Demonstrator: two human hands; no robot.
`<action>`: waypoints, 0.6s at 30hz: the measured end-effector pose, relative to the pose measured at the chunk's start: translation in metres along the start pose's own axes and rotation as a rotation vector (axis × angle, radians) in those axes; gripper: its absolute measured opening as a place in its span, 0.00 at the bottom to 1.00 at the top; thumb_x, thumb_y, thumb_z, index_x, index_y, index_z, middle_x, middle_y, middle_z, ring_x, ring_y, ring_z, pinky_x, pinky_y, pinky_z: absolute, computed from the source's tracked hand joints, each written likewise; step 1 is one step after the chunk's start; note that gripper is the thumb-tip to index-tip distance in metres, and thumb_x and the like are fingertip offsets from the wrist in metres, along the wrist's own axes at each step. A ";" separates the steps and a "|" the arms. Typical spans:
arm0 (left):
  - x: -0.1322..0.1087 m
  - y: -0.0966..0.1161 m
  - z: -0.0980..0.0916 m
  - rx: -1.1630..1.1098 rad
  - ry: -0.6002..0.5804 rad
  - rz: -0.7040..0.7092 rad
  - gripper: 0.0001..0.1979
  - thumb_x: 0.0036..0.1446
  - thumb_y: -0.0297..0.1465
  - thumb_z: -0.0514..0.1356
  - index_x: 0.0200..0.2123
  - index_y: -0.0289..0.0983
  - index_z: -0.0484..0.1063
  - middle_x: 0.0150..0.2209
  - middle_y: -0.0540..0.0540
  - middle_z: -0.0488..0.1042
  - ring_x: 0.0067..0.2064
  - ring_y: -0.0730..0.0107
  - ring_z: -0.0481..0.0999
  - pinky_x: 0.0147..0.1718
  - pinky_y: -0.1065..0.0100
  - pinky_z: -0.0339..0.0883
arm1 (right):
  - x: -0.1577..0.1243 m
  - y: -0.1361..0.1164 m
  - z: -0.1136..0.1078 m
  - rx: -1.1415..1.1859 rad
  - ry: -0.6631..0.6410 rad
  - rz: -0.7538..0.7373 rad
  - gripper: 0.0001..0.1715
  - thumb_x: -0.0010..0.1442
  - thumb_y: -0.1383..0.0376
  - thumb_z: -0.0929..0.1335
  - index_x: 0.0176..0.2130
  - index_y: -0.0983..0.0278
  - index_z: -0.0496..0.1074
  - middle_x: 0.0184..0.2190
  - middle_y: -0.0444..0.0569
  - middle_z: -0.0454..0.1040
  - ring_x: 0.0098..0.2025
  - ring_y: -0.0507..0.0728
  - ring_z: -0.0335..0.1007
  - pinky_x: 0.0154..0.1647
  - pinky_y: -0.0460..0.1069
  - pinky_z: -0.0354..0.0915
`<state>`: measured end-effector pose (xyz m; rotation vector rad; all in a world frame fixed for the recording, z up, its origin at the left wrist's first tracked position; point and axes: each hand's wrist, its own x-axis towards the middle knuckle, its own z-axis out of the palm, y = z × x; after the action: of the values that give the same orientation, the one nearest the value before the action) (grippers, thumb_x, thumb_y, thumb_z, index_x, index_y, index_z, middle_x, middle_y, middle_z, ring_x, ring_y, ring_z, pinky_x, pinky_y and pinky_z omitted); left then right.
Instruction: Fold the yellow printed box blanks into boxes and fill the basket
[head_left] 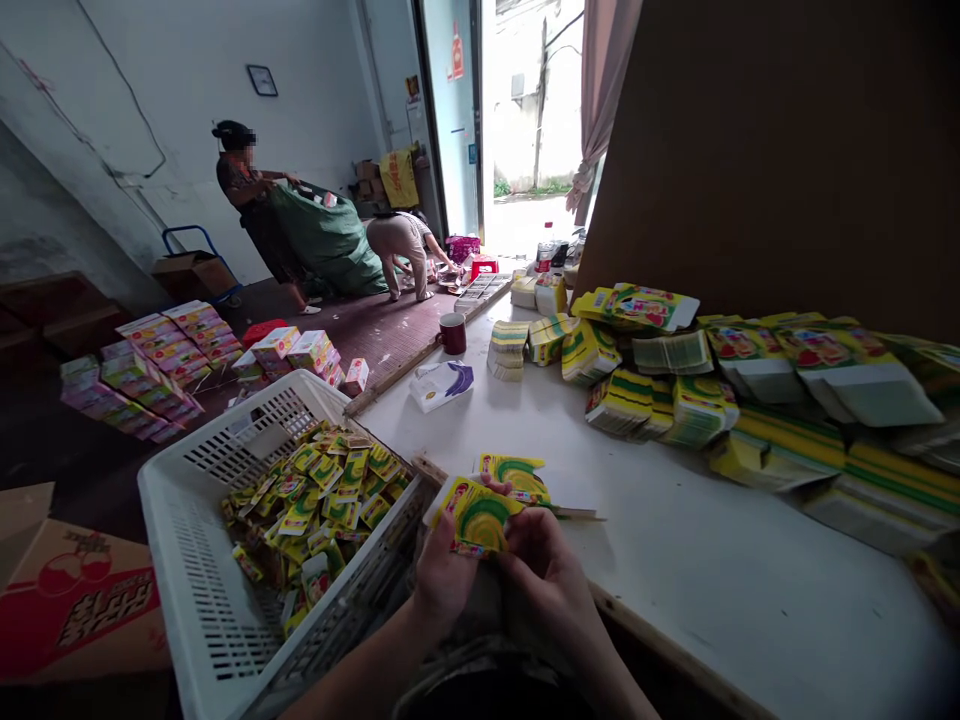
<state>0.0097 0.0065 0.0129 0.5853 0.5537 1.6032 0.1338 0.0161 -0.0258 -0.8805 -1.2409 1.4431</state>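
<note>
- The left hand point(446, 570) pinches a yellow-and-green printed carton point(480, 515) at the near table edge, thumb across its face, fingertips round its far edge.
- The right hand point(547, 565) has curled fingers, thumb and forefinger at the carton's right edge; I cannot tell whether they grip it.
- The step looks like working this carton by hand; the next move seems to call for a steady left hold and careful right fingertips at that edge.
- Just beyond, another printed carton point(517, 475) lies on the white tabletop point(637, 535).
- Left of the hands, a white plastic crate point(169, 560) holds loose small cartons point(315, 495).
- Further along stand a tissue packet point(442, 386), a dark red mug point(453, 335) and, rightward, stacked flat cartons point(660, 405).
- Far off, a standing person point(251, 205) holds a green sack point(330, 240).
</note>
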 end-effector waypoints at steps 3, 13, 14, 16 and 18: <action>0.001 0.000 0.004 -0.020 0.063 -0.017 0.19 0.53 0.45 0.65 0.39 0.35 0.79 0.39 0.41 0.81 0.50 0.50 0.77 0.55 0.52 0.66 | -0.001 0.002 0.007 0.031 0.032 -0.030 0.15 0.56 0.59 0.73 0.37 0.60 0.64 0.30 0.42 0.67 0.32 0.52 0.65 0.34 0.46 0.66; 0.006 -0.010 0.000 0.115 0.276 0.057 0.29 0.49 0.51 0.65 0.47 0.37 0.76 0.41 0.40 0.80 0.50 0.48 0.77 0.52 0.52 0.69 | -0.008 -0.001 0.013 -0.053 0.122 -0.082 0.16 0.57 0.60 0.72 0.43 0.60 0.66 0.34 0.47 0.73 0.33 0.55 0.71 0.34 0.48 0.69; 0.006 -0.011 -0.002 0.150 0.262 0.055 0.30 0.49 0.53 0.64 0.48 0.38 0.75 0.43 0.39 0.80 0.51 0.48 0.76 0.52 0.52 0.69 | -0.006 -0.002 0.013 -0.044 0.122 -0.068 0.17 0.56 0.59 0.72 0.43 0.60 0.66 0.34 0.47 0.73 0.33 0.55 0.71 0.34 0.48 0.69; 0.004 -0.015 -0.006 0.214 0.226 0.053 0.32 0.51 0.55 0.61 0.50 0.38 0.74 0.47 0.38 0.78 0.53 0.48 0.75 0.54 0.52 0.68 | -0.004 -0.002 0.011 0.019 0.091 -0.011 0.20 0.55 0.57 0.73 0.44 0.60 0.65 0.33 0.46 0.73 0.33 0.56 0.72 0.35 0.49 0.69; 0.002 -0.018 -0.013 0.275 0.203 0.054 0.32 0.53 0.56 0.59 0.51 0.37 0.74 0.48 0.37 0.77 0.55 0.47 0.73 0.55 0.52 0.66 | -0.002 0.000 0.010 0.057 0.055 0.041 0.21 0.55 0.56 0.72 0.45 0.59 0.63 0.32 0.45 0.73 0.34 0.57 0.72 0.36 0.51 0.70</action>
<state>0.0142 0.0102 -0.0083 0.6489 0.9272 1.6599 0.1251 0.0115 -0.0235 -0.9055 -1.1411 1.4699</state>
